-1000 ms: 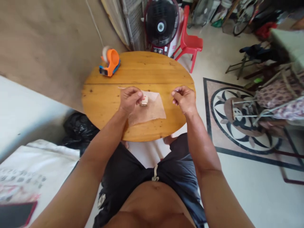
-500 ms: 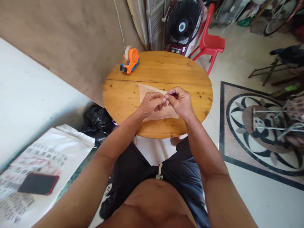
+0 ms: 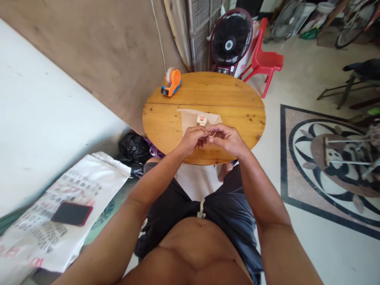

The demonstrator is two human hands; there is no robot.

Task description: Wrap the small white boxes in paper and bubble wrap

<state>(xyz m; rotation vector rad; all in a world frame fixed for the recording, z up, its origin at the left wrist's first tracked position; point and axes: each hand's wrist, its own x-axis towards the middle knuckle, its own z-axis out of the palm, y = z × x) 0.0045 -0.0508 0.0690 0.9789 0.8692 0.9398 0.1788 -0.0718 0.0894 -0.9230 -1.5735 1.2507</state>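
Observation:
My left hand (image 3: 194, 138) and my right hand (image 3: 228, 138) meet above the near part of a round wooden table (image 3: 246, 93). The fingers of my left hand are closed in a pinch, and what they hold is too small to name. Between the thumb and fingers of my right hand a thin pale strip (image 3: 214, 134) shows, its kind unclear. Just beyond the fingertips stands a small cream box (image 3: 202, 119) with a red mark. It rests on a thin, pale, see-through sheet (image 3: 187, 118), partly hidden by my hands.
An orange tape dispenser (image 3: 174, 82) stands at the table's far left edge. Beyond the table are a fan (image 3: 230, 37) and a red chair (image 3: 265, 59). At left, a phone (image 3: 72, 213) lies on a white printed sack (image 3: 97, 168), near a black plastic bag (image 3: 133, 148).
Both hands have drawn nearer to my body and dipped, and the small box has come into sight beyond them. The thin strip now shows at my right fingers. The whole view has shifted slightly.

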